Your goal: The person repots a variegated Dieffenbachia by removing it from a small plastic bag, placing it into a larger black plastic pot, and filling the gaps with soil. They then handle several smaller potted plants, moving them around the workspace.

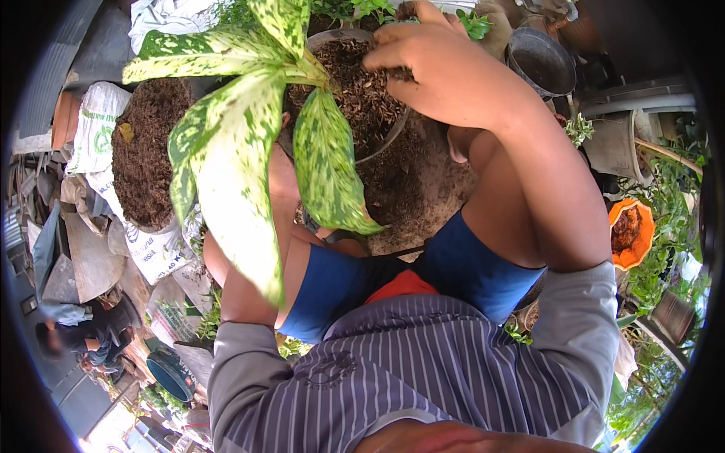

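Note:
A leafy plant with green and cream variegated leaves (pixel 243 130) leans to the left out of a round pot (pixel 391 136) filled with dark, fibrous soil (pixel 354 73). Over the pot's right side is my right hand (pixel 422 62), fingers bent and spread, with soil clinging to them; whether it holds any soil I cannot tell. My left hand (pixel 286 133) is mostly hidden behind the leaves at the pot's left side, so its grip does not show. The pot stands on soil-strewn ground between my legs.
On the left, a container heaped with brown soil (pixel 150 158) stands by white printed sacks (pixel 93 124). A black bucket (pixel 542 61) is at the upper right, an orange pot (pixel 632 234) at the far right. Another person (pixel 85 337) is at the lower left, beyond a dark green tub (pixel 170 374).

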Action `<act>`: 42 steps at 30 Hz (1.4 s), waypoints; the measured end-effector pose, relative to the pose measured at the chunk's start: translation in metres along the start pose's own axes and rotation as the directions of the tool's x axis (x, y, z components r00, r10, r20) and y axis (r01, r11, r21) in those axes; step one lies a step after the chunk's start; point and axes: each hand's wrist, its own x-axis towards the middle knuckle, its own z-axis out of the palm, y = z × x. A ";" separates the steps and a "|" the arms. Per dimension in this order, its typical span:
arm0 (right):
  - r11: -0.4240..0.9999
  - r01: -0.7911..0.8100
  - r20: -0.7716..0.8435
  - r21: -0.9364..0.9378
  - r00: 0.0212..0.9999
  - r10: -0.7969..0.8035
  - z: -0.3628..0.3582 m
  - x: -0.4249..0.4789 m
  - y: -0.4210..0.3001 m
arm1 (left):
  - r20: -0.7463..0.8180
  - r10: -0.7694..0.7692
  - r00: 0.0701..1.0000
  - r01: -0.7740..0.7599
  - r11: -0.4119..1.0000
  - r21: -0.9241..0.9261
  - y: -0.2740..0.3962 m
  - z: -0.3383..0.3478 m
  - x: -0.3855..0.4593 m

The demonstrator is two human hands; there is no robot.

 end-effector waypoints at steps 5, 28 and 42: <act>0.987 0.017 0.018 0.158 1.000 -0.020 -0.001 -0.003 -0.006 | 0.102 0.020 0.995 -0.010 0.995 -0.097 -0.003 -0.004 0.011; 0.384 -0.744 0.660 0.547 0.665 0.349 0.025 0.030 0.012 | 0.340 0.215 0.915 -0.185 0.976 -0.119 -0.005 -0.041 0.046; -0.378 -0.474 0.545 0.795 0.832 0.102 0.067 0.031 0.007 | 0.312 0.125 0.942 -0.186 0.967 0.172 0.031 -0.036 0.027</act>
